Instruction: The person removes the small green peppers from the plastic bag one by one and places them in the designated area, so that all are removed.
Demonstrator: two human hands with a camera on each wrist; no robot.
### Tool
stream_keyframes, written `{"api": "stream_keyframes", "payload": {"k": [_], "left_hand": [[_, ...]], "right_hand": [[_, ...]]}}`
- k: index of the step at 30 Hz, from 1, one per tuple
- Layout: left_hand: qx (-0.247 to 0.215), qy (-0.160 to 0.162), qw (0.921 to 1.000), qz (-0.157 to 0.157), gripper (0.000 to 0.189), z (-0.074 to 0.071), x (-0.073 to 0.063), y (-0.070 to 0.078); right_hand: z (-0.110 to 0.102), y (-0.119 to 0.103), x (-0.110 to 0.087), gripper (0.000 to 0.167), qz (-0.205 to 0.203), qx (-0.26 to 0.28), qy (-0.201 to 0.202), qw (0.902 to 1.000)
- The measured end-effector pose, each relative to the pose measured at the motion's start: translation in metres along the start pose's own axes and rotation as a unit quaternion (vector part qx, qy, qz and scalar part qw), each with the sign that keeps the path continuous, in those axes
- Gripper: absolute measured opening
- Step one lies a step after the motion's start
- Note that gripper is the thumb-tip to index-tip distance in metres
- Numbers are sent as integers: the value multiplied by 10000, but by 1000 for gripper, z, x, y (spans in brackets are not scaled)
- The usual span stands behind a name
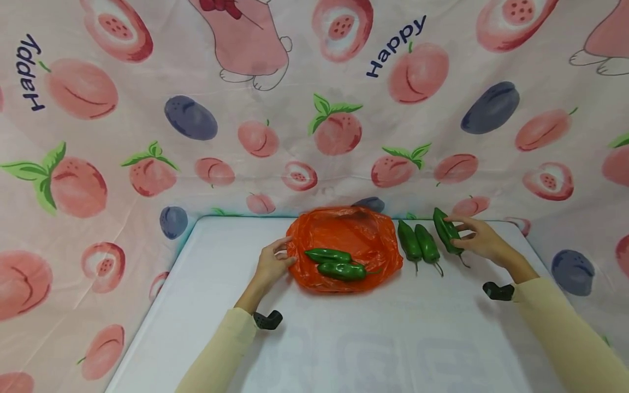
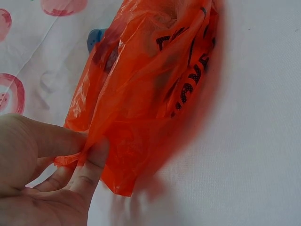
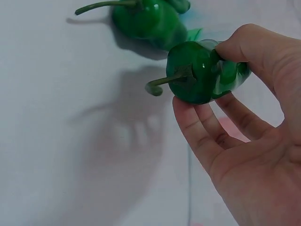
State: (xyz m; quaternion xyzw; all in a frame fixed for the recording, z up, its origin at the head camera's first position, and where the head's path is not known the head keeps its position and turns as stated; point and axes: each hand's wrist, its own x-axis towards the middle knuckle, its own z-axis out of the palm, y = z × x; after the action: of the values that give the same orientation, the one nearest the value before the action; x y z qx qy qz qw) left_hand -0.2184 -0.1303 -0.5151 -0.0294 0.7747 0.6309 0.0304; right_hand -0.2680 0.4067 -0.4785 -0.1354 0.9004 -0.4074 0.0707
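My left hand (image 1: 273,263) pinches the left edge of an orange plastic bag (image 1: 344,226) between thumb and fingers, as the left wrist view shows up close. Two green peppers (image 1: 342,271) lie on the bag, one in front of the other. At the right, my right hand (image 1: 480,238) holds another green pepper (image 1: 446,232) between thumb and fingertips. In the right wrist view this held pepper (image 3: 193,73) has its curled stem pointing left, and its shadow falls on the table. Two more peppers (image 1: 410,240) sit side by side just right of the bag.
A white table (image 1: 373,344) carries everything. Behind it hangs a pink cloth (image 1: 275,191) printed with peaches, meeting the table's back edge close to the bag and peppers. Dark wrist cameras (image 1: 267,320) stick out from both sleeves.
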Motion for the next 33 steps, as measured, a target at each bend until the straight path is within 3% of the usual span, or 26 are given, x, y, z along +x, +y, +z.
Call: {"api": "stream_keyframes", "payload": {"k": [10,23,33], "left_hand": [[-3,-30,10000,-2,61,-1,1,0],[70,24,9999,-78,61,-1,2,-1],[73,49,9999,-49,61,1,1,0]], "right_hand": [[11,13,3,61,152,231,-32,9996],[16,21,6,64,669,291,-310,9969],[15,26,7,64,675,266,-423,9965]]}}
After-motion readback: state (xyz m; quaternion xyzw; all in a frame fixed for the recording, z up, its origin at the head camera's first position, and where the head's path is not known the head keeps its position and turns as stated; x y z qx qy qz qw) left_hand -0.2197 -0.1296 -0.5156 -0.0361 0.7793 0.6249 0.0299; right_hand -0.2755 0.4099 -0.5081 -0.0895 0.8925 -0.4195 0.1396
